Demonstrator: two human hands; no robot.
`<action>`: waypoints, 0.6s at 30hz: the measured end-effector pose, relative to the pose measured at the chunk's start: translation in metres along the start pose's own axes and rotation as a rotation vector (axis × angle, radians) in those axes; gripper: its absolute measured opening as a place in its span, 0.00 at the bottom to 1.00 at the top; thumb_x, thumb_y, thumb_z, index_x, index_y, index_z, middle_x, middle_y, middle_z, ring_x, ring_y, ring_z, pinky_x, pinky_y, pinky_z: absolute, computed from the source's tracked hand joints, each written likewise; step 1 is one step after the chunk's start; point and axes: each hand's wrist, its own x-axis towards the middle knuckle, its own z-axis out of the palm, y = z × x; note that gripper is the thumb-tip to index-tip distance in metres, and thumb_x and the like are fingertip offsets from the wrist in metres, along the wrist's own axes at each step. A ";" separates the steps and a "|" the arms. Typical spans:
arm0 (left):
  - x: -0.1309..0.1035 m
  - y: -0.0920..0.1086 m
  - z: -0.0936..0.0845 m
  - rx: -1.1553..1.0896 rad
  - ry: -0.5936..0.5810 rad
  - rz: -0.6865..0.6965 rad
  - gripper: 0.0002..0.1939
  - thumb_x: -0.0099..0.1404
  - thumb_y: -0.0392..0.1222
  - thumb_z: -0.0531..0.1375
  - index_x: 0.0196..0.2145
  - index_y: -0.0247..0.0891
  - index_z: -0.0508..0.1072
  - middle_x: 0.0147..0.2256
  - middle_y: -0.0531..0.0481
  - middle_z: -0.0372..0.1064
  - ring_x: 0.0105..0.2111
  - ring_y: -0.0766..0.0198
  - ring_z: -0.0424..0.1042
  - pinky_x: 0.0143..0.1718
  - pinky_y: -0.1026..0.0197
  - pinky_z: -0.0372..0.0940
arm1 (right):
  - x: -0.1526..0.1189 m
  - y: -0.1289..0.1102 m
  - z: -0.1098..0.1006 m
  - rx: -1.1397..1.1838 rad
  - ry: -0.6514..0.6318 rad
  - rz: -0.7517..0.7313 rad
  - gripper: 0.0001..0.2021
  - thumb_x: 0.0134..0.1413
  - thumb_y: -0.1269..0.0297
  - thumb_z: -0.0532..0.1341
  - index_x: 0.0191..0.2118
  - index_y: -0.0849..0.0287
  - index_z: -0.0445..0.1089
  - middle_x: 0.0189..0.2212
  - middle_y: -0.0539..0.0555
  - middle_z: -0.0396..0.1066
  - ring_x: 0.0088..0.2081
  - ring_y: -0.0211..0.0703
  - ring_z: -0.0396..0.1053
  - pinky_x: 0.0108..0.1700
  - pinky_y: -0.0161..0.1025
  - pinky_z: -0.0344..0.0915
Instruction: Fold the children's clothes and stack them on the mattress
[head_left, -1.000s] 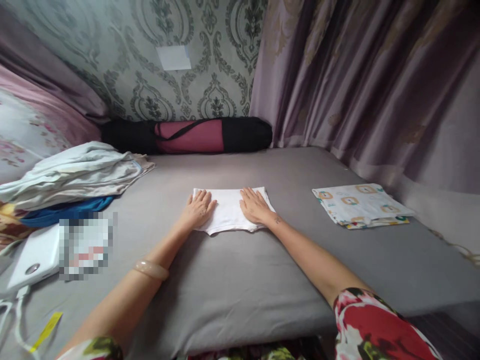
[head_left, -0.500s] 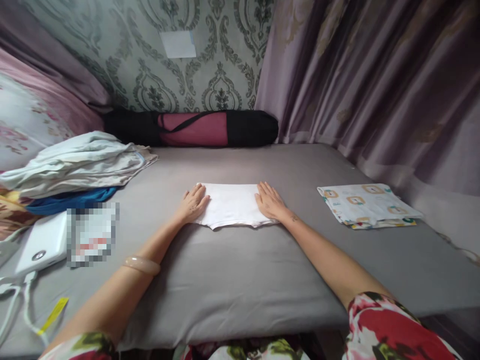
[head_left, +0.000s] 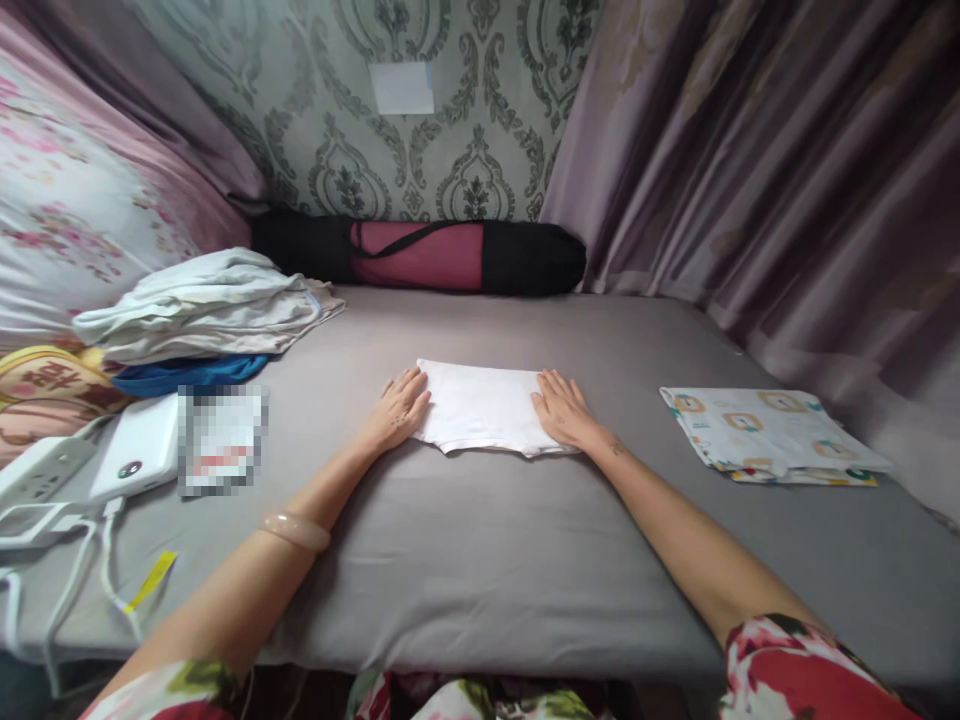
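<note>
A folded white garment (head_left: 484, 410) lies flat on the grey sheet (head_left: 480, 560) in front of me. Along its left edge rests my left hand (head_left: 401, 408), palm down with the fingers stretched out. My right hand (head_left: 564, 410) lies flat over the garment's right edge, fingers spread. Neither hand grips the cloth. Off to the right sits a folded patterned cloth (head_left: 772, 430), white with orange and green prints, apart from my right hand.
On the left are a heap of pale clothes (head_left: 210, 305), a blue cloth (head_left: 191, 373), a white power bank (head_left: 139, 450), a power strip (head_left: 45, 470) and white cables (head_left: 82, 575). A black and maroon long bag (head_left: 420, 255) lies along the wall.
The view has turned slightly left, so everything appears shifted right. Both hands still lie flat at the white garment's side edges.
</note>
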 end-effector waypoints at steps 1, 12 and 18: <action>0.000 0.000 0.000 -0.013 0.011 0.003 0.28 0.71 0.50 0.41 0.63 0.33 0.59 0.66 0.41 0.51 0.67 0.56 0.48 0.66 0.48 0.45 | 0.001 -0.004 -0.003 -0.004 0.008 -0.005 0.31 0.66 0.57 0.38 0.67 0.72 0.49 0.68 0.63 0.45 0.69 0.50 0.40 0.68 0.52 0.34; -0.004 -0.001 -0.002 -0.046 0.018 0.071 0.27 0.72 0.49 0.41 0.62 0.34 0.61 0.65 0.44 0.53 0.67 0.55 0.45 0.67 0.48 0.43 | 0.001 -0.049 0.002 0.052 0.009 -0.093 0.29 0.67 0.57 0.39 0.67 0.64 0.51 0.69 0.59 0.45 0.69 0.50 0.40 0.68 0.53 0.35; -0.004 -0.001 -0.001 -0.061 0.037 0.067 0.27 0.72 0.48 0.41 0.61 0.34 0.62 0.65 0.44 0.54 0.67 0.56 0.45 0.67 0.48 0.44 | 0.006 -0.072 -0.008 0.029 -0.008 -0.113 0.29 0.66 0.59 0.39 0.67 0.67 0.50 0.69 0.61 0.43 0.69 0.51 0.38 0.68 0.54 0.34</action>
